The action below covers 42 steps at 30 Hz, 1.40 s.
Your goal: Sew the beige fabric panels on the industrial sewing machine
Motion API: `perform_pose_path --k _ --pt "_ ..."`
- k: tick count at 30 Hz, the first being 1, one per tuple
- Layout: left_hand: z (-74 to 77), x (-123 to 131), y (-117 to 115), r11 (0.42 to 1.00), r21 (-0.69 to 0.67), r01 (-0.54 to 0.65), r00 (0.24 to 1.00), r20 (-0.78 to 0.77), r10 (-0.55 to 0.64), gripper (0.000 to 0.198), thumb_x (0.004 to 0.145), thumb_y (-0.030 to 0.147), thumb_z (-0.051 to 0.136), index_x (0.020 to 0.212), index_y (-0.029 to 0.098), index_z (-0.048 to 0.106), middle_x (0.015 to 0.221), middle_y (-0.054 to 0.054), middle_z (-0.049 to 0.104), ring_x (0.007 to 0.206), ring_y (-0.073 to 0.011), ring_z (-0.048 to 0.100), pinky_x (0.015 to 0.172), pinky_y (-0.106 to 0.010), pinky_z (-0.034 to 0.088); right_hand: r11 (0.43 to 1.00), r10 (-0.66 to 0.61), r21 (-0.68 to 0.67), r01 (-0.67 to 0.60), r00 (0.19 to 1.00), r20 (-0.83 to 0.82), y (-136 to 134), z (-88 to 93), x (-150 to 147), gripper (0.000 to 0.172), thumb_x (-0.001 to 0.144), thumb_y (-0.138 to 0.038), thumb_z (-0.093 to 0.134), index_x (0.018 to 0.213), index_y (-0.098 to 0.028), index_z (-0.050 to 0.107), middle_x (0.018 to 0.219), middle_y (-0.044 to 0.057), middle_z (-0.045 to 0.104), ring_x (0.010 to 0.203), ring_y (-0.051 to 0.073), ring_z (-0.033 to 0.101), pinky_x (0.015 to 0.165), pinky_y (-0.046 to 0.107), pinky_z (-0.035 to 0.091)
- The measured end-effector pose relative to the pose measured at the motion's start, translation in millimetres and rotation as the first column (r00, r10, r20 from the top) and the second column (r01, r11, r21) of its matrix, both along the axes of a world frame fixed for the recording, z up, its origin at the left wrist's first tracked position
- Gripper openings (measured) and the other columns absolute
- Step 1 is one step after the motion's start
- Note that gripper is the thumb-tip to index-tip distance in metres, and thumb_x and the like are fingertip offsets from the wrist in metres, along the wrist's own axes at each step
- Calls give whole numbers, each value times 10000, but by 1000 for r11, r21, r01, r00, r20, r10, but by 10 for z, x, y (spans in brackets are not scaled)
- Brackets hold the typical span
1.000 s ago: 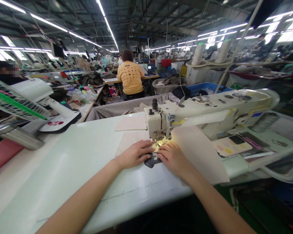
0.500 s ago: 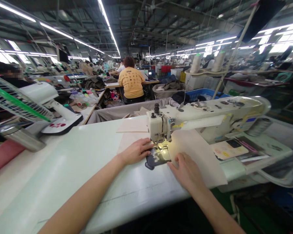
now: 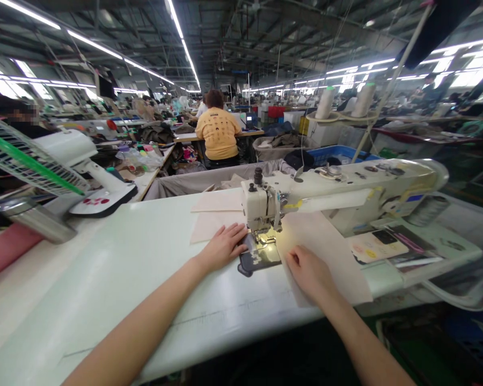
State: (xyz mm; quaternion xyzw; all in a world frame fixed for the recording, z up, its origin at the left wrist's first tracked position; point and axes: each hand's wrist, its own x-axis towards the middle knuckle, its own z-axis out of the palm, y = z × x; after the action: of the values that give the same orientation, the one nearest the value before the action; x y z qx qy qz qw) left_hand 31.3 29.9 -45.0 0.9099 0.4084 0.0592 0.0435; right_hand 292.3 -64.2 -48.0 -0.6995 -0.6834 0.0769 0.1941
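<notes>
My left hand [image 3: 224,246] lies flat with its fingers stretched out, just left of the sewing machine's needle area. Its fingertips reach the dark metal plate [image 3: 257,262] under the presser foot [image 3: 268,241]. Behind this hand are pale beige fabric pieces [image 3: 211,225] on the table. On the other side of the plate, my right hand [image 3: 310,272] is closed, fingers curled on a larger beige fabric piece [image 3: 342,268] near its left edge; its fingertips are partly hidden. The sewing machine head [image 3: 257,206] stands above the plate, its lamp lighting the needle area.
A white fan [image 3: 84,171] and a steel flask [image 3: 38,217] stand at the left. Thread cones [image 3: 325,103] rise behind the machine arm [image 3: 346,187]. A grey cloth bin [image 3: 173,185] borders the table's far edge. A person in a yellow top [image 3: 217,131] sits beyond.
The larger fabric piece's left edge has come nearer the plate and toward me, under my right hand. The right fingers have curled in. My left hand has shifted slightly back from the needle.
</notes>
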Motion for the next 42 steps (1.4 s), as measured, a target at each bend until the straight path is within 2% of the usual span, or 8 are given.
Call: perform_pose_path --k 4,8,14,20,32,35,38,42 --pt "35 34 86 986 119 -117 993 4 117 495 1030 396 451 1492 216 451 1589 -127 392 1480 -327 335 1184 -618 250 996 -68 70 64 995 69 189 79 -164 249 913 -443 643 895 -201 588 924 85 682 899 248 658 706 295 424" --pt "-43 61 -120 936 281 -213 977 53 206 506 1001 303 492 1483 156 457 1585 -164 386 1495 -339 297 1204 -600 223 995 -93 49 86 981 168 321 87 -305 216 920 -379 639 968 -172 603 973 130 684 959 271 658 746 303 442" --pt "-155 -10 -435 969 153 -194 980 67 185 433 1001 260 445 1413 163 534 1484 -156 518 1396 -313 460 1167 -567 331 996 -73 57 68 994 81 354 -13 -208 132 940 -228 552 826 -193 607 879 85 686 857 223 657 694 282 403" --pt "-147 3 -412 975 96 -199 976 113 188 414 1010 250 409 1388 178 558 1450 -152 548 1378 -311 474 1152 -584 342 998 -5 63 6 1000 -16 393 -100 -80 224 943 -296 581 739 -210 616 802 28 684 760 188 646 683 276 397" --pt "-124 -3 -417 975 98 -202 975 115 190 402 1014 254 432 1383 163 563 1457 -163 539 1343 -327 505 1126 -589 380 999 22 43 -9 951 -310 471 -104 14 257 878 -343 550 673 -201 611 745 57 701 718 214 641 686 298 431" --pt "-102 -16 -433 974 167 -154 981 142 130 346 990 194 453 1286 153 628 1333 -166 628 1231 -319 596 1083 -568 441 999 43 35 -31 902 -429 488 -9 175 316 884 -440 491 728 -195 615 739 44 707 732 213 652 679 290 463" --pt "-52 62 -546 972 237 -11 985 168 -30 359 952 114 462 1262 168 634 1172 -144 698 1115 -278 661 1009 -484 524 999 30 43 -11 870 -493 399 153 329 384 878 -533 438 706 -213 563 637 20 652 650 210 617 620 298 455" --pt "81 394 -827 901 410 143 917 286 -276 628 967 79 401 1568 148 232 1466 -195 518 1406 -283 457 1119 -459 447 997 72 49 -57 918 -389 7 483 227 280 840 -465 531 672 -241 545 573 4 617 566 199 570 563 298 384"
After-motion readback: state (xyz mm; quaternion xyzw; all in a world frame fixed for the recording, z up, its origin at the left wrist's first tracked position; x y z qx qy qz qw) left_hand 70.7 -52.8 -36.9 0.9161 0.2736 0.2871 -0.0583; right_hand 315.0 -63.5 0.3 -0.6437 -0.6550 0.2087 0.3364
